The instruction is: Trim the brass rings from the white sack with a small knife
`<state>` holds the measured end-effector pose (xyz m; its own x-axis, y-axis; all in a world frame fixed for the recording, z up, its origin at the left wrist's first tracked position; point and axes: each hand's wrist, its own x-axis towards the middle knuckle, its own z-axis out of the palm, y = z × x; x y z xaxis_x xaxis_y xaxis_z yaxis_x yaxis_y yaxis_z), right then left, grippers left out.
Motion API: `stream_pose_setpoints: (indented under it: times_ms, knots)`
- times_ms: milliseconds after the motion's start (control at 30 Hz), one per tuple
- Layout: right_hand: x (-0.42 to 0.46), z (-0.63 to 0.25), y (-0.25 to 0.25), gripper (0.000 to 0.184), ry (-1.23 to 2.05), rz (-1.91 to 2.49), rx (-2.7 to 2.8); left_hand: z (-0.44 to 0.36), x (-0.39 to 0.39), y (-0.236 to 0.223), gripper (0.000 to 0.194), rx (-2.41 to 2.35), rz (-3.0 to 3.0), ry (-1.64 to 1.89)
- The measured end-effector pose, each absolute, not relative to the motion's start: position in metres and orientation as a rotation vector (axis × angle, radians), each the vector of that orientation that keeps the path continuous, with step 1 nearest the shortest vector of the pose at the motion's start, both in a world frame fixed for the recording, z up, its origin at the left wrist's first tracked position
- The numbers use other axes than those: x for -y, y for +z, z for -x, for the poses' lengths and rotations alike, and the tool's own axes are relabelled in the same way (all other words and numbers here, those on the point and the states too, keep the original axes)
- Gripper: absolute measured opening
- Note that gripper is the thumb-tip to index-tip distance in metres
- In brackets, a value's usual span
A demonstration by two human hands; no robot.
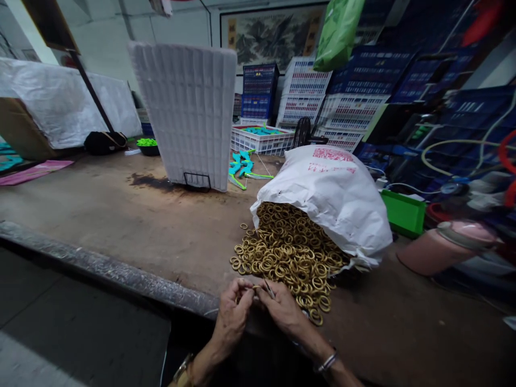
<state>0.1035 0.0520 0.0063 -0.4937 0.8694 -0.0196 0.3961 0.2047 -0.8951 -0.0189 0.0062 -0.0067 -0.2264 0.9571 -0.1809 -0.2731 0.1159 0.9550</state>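
Note:
At the table's front edge, my left hand (pixel 234 310) and my right hand (pixel 283 310) meet, fingers pinched together. A gold-coloured ring (pixel 256 287) shows between the fingertips, the left ones closed on it. Out of my right hand sticks a thin, pointed metal blade (pixel 269 289), its handle hidden in the grip. Just beyond both hands spreads a heap of gold-coloured rings (pixel 288 258). They spill from the mouth of a large white woven sack (pixel 334 188) lying on its side.
A white ribbed panel (pixel 187 113) stands upright in a black wire holder on the table (pixel 100 204). Behind it are turquoise toy bows (pixel 241 163) and stacked crates (pixel 300 80). A green tray (pixel 403 213) and a pink container (pixel 443 247) sit at the right.

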Motion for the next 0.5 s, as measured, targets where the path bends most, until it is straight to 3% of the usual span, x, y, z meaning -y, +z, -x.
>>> stream_pose_setpoints:
  times_ms: [100, 267, 500]
  knots:
    - [-0.0495, -0.1072, 0.0048, 0.036, 1.473, 1.179, 1.868, 0.0148, -0.0057, -0.0048, 0.019, -1.286, -0.879, 1.404]
    - [-0.0498, -0.1102, 0.0037, 0.043, 1.453, 1.265, 1.783, 0.0115, -0.0038, -0.008, 0.021, -1.26, -0.881, 1.304]
    - [-0.0487, -0.1124, 0.0017, 0.035, 1.503, 1.32, 1.727, 0.0083, -0.0023, -0.0093, 0.027, -1.161, -0.727, 1.136]
